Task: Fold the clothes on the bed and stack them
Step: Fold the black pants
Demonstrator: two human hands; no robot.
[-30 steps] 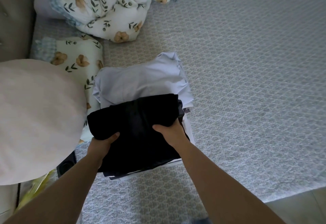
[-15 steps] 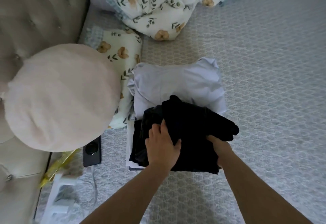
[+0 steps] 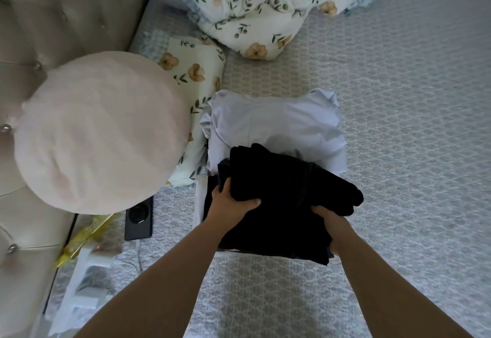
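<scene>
You are holding the black clothes [image 3: 287, 199] with your left hand [image 3: 229, 202] and right hand [image 3: 330, 220], near the bed's [image 3: 398, 125] front edge.

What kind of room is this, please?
Most likely a bedroom: a bed with a patterned grey cover, a tufted headboard, and a floral duvet bunched beside a round pink cushion.

Dim, soft daylight with faint shadows, wide-angle bending at edges, slightly soft focus throughout.
</scene>
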